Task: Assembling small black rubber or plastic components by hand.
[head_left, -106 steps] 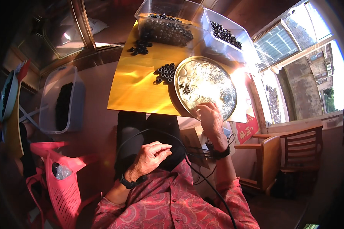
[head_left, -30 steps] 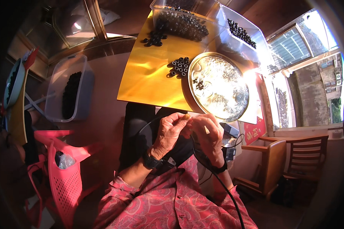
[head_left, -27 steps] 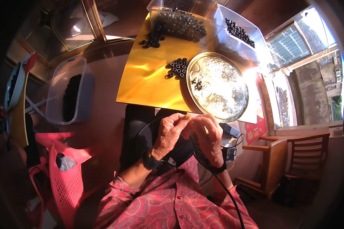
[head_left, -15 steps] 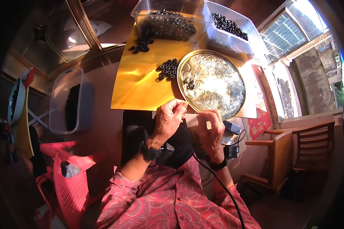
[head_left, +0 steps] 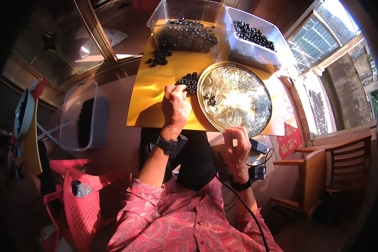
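Note:
Small black ring-shaped parts stand in a tight cluster on the yellow table surface. My left hand reaches over the table with curled fingers, its fingertips at the near left edge of that cluster. Whether a ring is between them is hidden. To the right lies a round, shiny metal tray with an embossed pattern; a few tiny dark pieces rest on its left part. Just below the tray's near rim, my right hand holds thumb and forefinger pinched together. Anything in that pinch is too small to make out.
Two clear plastic bins, left and right, hold many black rings at the back. Loose rings lie before them. Another bin and a pink plastic chair stand left; a wooden chair stands right. A black cable crosses my lap.
My left hand has left its place beside the right hand and moved forward and left to the ring cluster. My right hand stays pinched near the tray's rim. The whole view has shifted slightly.

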Motion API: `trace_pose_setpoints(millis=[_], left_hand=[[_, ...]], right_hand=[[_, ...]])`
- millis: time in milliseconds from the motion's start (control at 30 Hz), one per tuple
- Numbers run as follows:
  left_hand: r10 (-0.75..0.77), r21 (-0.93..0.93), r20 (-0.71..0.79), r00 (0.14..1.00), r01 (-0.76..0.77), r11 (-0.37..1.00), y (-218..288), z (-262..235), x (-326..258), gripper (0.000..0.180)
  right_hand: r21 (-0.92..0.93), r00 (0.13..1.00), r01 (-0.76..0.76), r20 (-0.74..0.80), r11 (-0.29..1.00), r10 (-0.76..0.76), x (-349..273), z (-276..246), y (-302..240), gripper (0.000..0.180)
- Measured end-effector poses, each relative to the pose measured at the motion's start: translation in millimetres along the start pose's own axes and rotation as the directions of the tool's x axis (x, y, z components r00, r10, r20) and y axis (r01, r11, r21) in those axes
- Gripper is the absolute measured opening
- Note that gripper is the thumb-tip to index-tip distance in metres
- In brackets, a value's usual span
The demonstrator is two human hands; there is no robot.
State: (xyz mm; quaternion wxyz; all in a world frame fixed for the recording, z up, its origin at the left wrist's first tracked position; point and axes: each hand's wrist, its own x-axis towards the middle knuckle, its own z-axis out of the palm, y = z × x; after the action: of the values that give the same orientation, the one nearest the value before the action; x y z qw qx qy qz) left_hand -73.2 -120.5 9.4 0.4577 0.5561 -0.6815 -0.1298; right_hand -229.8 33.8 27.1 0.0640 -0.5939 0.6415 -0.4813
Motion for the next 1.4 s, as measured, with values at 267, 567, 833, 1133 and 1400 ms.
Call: trace_pose_setpoints(millis=[267, 567, 833, 1133, 1400], left_hand=[[0.044, -0.036, 0.022, 0.999, -0.043, 0.998, -28.0, -4.1, 12.4, 0.022], [-0.109, -0.411, 0.202, 0.973, 0.185, 0.893, -35.7, 0.4, -7.5, 0.022], [-0.007, -0.678, 0.720, 0.694, 0.701, -0.220, 0.2, -70.8, -58.9, 0.030], [-0.025, -0.691, 0.717, 0.697, 0.705, -0.159, 6.1, -82.5, -91.0, 0.027], [0.044, -0.617, 0.752, 0.657, 0.726, -0.302, 9.4, -80.6, -102.5, 0.025]], right_hand=[[-0.003, 1.000, 0.028, 0.007, 1.000, -0.028, 1.7, 3.0, -0.9, 0.013], [0.033, 0.999, -0.038, -0.004, 0.999, 0.038, -5.8, 2.7, -7.7, 0.011], [0.100, 0.996, -0.070, 0.069, 0.992, 0.064, -8.7, 4.9, -38.6, 0.013], [0.293, 0.991, -0.100, 0.117, 0.951, 0.068, -12.7, 7.9, -69.1, 0.013], [0.314, 0.987, -0.118, 0.143, 0.942, 0.076, -18.1, 12.2, -65.9, 0.011]])
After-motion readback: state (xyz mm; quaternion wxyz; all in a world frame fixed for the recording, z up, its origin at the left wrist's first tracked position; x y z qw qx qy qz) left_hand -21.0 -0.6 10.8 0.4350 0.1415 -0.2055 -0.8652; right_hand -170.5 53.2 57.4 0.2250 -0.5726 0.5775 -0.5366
